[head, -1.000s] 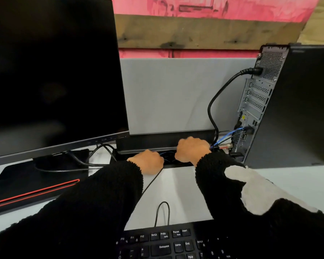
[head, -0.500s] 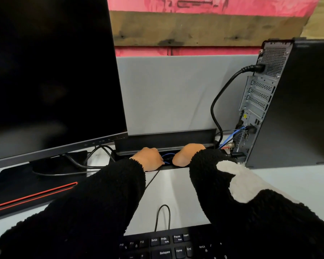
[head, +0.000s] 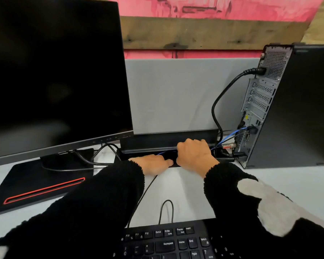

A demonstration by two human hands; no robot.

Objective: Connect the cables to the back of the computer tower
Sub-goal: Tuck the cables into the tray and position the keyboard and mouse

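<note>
The black computer tower (head: 295, 109) stands at the right with its grey back panel (head: 258, 101) facing left. A thick black power cable (head: 216, 109) is plugged in near the panel's top. A blue cable (head: 230, 135) runs to a lower port, and a silver connector (head: 228, 145) hangs just beside the panel's bottom. Both hands are at the black cable slot (head: 157, 141) at the desk's rear. My right hand (head: 193, 155) has its fingers curled over cables leading toward the tower. My left hand (head: 155, 163) reaches into the slot, its fingertips hidden.
A large dark monitor (head: 54, 75) on a black base with a red stripe (head: 43, 189) fills the left. A black keyboard (head: 166, 242) lies at the near edge, its thin cable (head: 166, 210) looping over the white desk (head: 297, 186). A grey partition (head: 176, 94) stands behind the slot.
My right hand had dipped into the slot and has now risen and shifted right toward the tower. My left hand stayed at the slot.
</note>
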